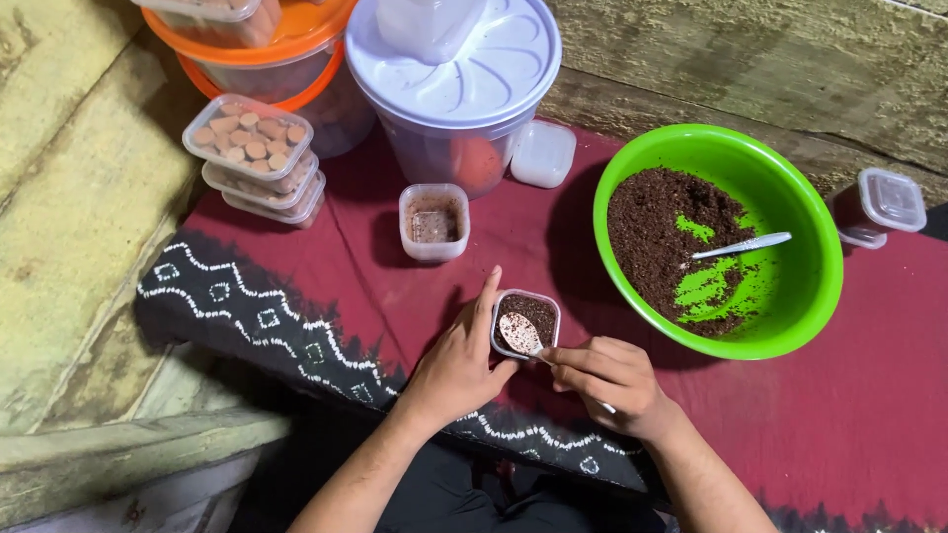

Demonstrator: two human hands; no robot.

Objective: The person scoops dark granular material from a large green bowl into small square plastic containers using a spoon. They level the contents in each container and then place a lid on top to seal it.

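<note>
So the dark red cloth (849, 395) covers the surface, and the green bowl (805, 286) of dark crumbly mix sits at the right with a spare spoon (743, 245) in it. The small plastic cup (525, 323) is right in front of the person, near the middle of the cloth, nearly full of that same mix. Looks light and thin-walled to me, probably flexes if squeezed, so gripping the sides low down seems the safest. Left hand (456, 363) is curled around the cup's left side, thumb up along the wall. Right hand (607, 380) is closed in a pinch on a small spoon (520, 334) whose bowl rests on the mix
</note>
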